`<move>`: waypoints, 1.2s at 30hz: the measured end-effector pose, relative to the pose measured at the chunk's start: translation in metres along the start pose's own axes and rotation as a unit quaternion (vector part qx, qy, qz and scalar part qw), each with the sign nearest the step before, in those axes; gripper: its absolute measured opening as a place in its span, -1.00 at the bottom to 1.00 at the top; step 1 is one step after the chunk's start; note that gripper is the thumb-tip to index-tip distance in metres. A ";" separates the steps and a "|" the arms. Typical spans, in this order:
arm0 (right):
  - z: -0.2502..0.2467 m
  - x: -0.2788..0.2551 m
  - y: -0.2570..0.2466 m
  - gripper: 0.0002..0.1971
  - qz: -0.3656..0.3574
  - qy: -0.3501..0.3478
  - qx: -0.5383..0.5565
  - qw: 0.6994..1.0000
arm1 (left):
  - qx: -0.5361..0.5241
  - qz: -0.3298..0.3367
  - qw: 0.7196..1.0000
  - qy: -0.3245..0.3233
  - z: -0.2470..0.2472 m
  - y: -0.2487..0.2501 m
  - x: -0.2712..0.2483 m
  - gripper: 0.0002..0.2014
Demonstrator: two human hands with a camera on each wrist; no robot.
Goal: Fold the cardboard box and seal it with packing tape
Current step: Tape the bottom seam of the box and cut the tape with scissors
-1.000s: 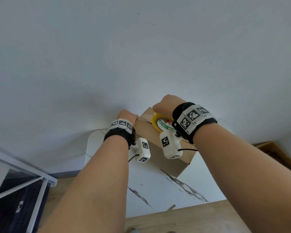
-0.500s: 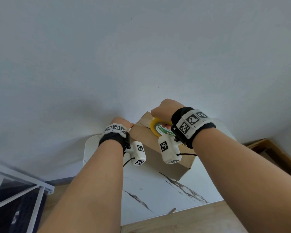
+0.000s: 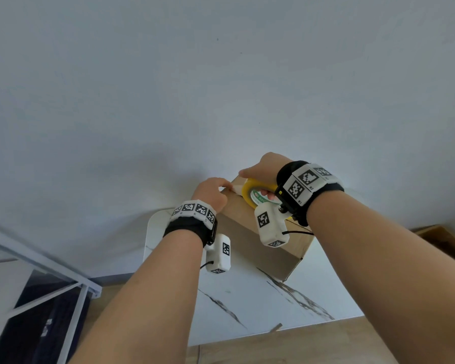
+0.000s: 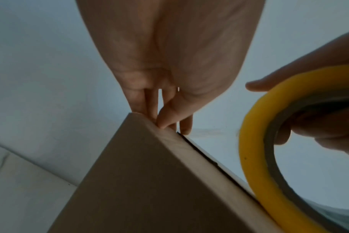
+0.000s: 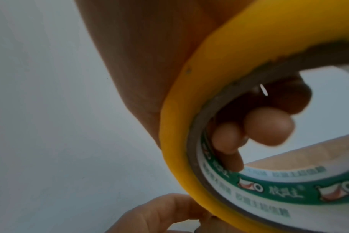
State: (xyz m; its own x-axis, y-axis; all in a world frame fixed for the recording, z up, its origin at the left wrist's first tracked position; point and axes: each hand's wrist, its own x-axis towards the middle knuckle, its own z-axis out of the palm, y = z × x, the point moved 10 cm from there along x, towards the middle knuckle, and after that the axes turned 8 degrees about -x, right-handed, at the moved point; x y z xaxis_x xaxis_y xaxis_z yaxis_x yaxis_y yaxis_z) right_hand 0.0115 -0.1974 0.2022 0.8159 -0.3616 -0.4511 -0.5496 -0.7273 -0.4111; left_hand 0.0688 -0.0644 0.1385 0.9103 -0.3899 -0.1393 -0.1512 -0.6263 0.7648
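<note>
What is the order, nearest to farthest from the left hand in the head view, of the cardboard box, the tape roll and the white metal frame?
From the left hand:
1. Cardboard box: its top corner is under the fingers.
2. Tape roll: just right, held by the right hand.
3. White metal frame: far down-left, beside the table.

The right hand [image 3: 263, 166] and its wrist camera hide the cardboard box's [image 3: 250, 237] top seam.

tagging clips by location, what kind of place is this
Probably a room in a home or small office, not a warehouse: a white marble-look table stands on a wood floor against a plain white wall. On the table sits a single cardboard box, with a tape roll held over it.
</note>
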 end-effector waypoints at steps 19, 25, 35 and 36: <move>-0.018 -0.027 0.042 -0.48 -0.029 0.021 0.017 0.999 | 0.247 -0.063 0.964 -0.077 0.043 -0.013 -0.016 -0.47; -0.023 -0.032 0.054 -0.54 -0.024 0.055 -0.035 0.998 | 0.292 -0.085 0.951 -0.056 0.043 -0.016 -0.016 -0.41; -0.031 -0.036 0.079 -0.49 -0.017 0.061 -0.071 0.995 | 0.296 -0.047 0.954 0.001 0.046 0.009 -0.022 -0.39; -0.032 -0.036 0.081 -0.51 -0.016 0.063 -0.063 0.996 | 0.283 -0.013 0.959 0.015 0.048 0.016 -0.024 -0.39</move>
State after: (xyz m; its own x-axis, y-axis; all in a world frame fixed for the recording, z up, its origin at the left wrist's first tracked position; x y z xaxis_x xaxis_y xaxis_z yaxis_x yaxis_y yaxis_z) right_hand -0.0566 -0.2615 0.2103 0.8525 -0.4020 -0.3341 -0.5034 -0.8037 -0.3174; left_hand 0.0264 -0.0971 0.1238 0.9261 -0.3545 -0.1289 -0.3055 -0.9053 0.2952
